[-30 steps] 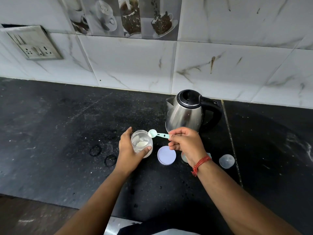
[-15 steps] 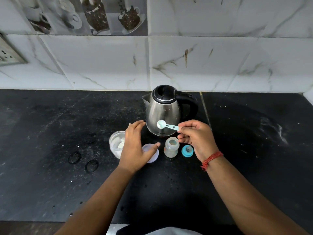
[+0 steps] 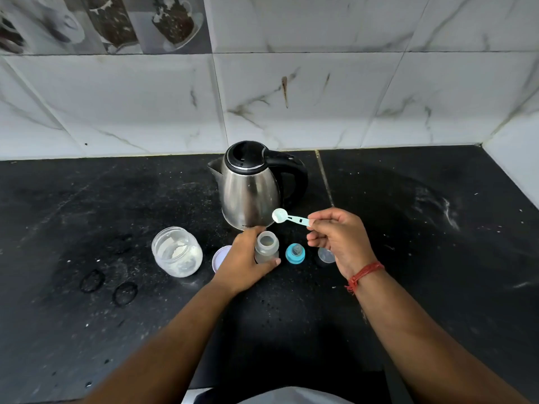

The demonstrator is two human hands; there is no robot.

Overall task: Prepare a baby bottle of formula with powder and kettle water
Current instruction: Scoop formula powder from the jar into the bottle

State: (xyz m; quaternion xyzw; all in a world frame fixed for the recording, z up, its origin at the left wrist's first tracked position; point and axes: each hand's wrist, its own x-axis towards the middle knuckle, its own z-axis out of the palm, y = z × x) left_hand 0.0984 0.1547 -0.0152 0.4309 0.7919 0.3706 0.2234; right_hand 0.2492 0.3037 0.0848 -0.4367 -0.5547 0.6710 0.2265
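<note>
Scoop (image 3: pixel 288 218) pinched (right hand (image 3: pixel 338 240)), above bottle (image 3: pixel 267 250)

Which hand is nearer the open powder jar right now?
Left. The left hand grips the baby bottle, just right of the powder jar and apart from it. The right hand is farther right, beyond the bottle, pinching the scoop.
</note>
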